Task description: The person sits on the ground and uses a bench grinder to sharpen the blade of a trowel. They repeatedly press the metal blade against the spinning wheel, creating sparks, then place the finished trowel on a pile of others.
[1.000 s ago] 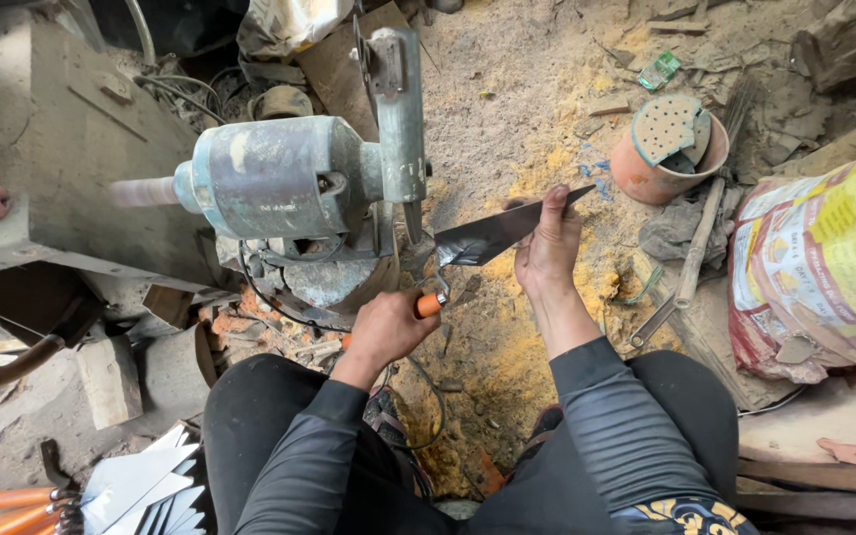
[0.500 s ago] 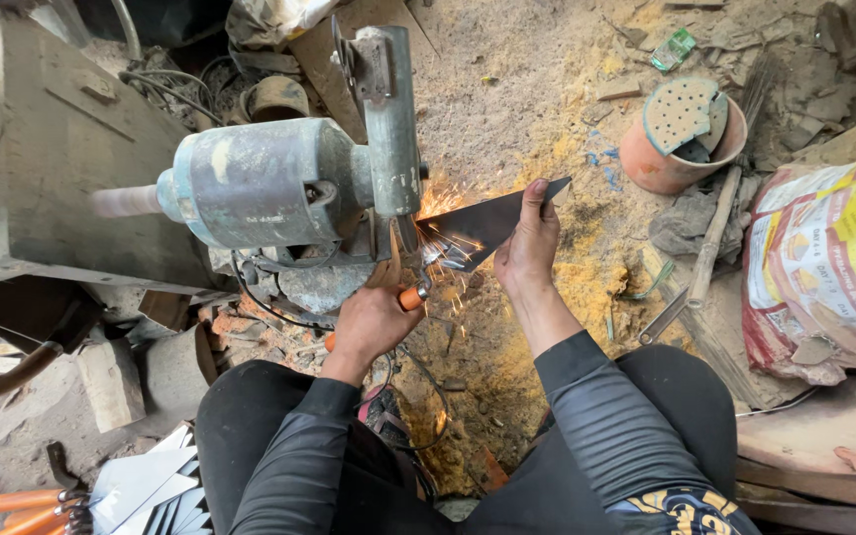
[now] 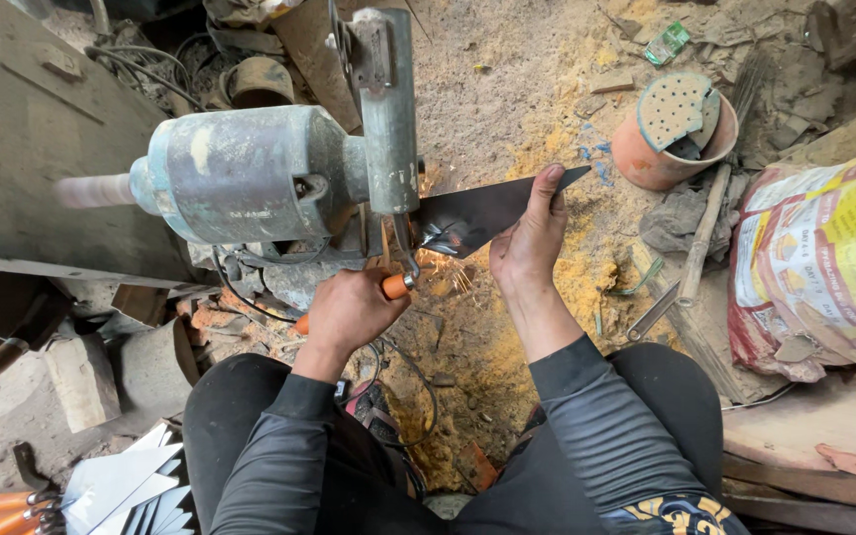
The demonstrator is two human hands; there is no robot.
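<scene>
Both hands gripped firmly: left hand [image 3: 349,312] clenched the orange handle [image 3: 393,286], right hand [image 3: 527,238] at three o'clock pressed the blade [image 3: 478,213] steadily against the grinder [image 3: 388,129]

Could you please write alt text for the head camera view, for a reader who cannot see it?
Seen from above, a seated person presses a dark pointed blade against a motor-driven grinding wheel, throwing sparks. The left hand has its grip on the orange handle; the right hand steadies the blade. A clay pot and printed sack lie nearby on sawdust.
</scene>
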